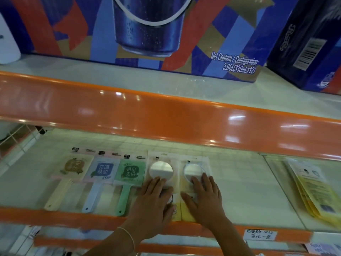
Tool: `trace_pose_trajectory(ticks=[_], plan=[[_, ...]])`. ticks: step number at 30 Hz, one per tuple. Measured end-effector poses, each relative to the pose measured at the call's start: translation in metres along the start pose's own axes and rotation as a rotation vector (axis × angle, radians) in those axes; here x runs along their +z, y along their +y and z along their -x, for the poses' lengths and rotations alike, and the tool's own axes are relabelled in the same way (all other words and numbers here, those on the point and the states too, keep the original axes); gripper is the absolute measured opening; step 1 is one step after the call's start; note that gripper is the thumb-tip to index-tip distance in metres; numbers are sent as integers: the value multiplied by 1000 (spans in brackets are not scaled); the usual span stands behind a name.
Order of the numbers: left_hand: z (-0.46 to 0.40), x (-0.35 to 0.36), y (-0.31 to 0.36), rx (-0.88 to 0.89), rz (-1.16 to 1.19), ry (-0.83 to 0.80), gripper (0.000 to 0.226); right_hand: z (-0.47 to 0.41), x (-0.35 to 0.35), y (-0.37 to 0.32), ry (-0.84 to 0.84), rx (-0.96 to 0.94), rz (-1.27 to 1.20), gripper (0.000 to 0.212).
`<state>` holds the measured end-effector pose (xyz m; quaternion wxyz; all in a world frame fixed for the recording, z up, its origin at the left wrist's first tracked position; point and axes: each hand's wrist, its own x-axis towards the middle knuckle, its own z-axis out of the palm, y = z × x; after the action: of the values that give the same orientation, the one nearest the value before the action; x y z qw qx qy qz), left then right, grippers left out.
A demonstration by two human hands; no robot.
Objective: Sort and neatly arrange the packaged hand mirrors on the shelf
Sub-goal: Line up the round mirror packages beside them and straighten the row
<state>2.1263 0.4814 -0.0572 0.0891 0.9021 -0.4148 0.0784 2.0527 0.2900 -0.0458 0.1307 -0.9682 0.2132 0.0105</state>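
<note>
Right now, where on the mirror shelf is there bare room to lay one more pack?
Bare shelf lies between the right hand on the round mirror pack and the yellow packet stack. A strip behind the row is free too. Crowded: from the beige mirror to the left hand.

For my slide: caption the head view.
Both hands flat on two round-mirror packs beside three handled mirrors.

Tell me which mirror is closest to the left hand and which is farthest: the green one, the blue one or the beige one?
From the left hand, looking from the head camera:
1. Green mirror, right beside the hand on its left.
2. Blue mirror, in the middle of the three.
3. Beige mirror, at the far left of the row.
</note>
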Motion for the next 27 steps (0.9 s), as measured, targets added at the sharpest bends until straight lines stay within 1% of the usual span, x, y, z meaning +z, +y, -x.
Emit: trace_pose_trajectory(ticks=[7, 15, 21, 25, 27], plan=[[1, -1, 1, -1, -15, -4, 42, 1, 1, -1, -12, 19, 13, 87], [0, 0, 1, -15, 11, -11, 44, 2, 0, -4, -7, 22, 18, 94], [0, 2, 1, -3, 38, -1, 42, 3, 1, -3, -1, 15, 14, 79], [1, 1, 2, -4, 48, -12, 42, 5, 1, 0, 15, 1, -17, 79], [1, 0, 3, -14, 33, -41, 43, 6, 0, -1, 13, 0, -31, 75]])
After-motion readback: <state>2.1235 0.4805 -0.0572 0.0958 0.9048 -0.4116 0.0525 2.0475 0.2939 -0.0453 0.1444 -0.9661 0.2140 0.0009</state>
